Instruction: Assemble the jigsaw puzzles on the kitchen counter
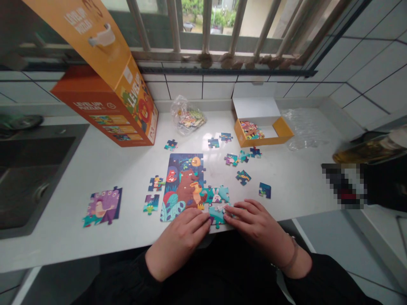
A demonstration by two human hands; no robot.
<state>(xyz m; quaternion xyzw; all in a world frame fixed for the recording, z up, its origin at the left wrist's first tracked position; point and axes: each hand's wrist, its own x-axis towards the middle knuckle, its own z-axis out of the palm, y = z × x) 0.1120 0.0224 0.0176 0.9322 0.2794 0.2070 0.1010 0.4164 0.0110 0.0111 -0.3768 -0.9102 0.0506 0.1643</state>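
Observation:
A partly joined jigsaw puzzle (187,180) with a bear and a rabbit lies near the counter's front edge. At its lower right is a teal puzzle piece (216,216), between my two hands. My left hand (183,232) covers part of the puzzle's bottom edge, its fingers together and their tips at the piece's left side. On the piece's right side, the thumb and forefinger of my right hand (256,222) press close together. My palms and the undersides of my fingers are hidden. Loose puzzle pieces (151,204) sit just left of the puzzle.
A joined purple monster section (103,206) lies at left. Several loose pieces (243,177) are scattered right and behind. Farther back stand a tall orange puzzle box (108,110), a plastic bag of pieces (189,118) and an open yellow box (263,142). A sink (79,140) borders the counter.

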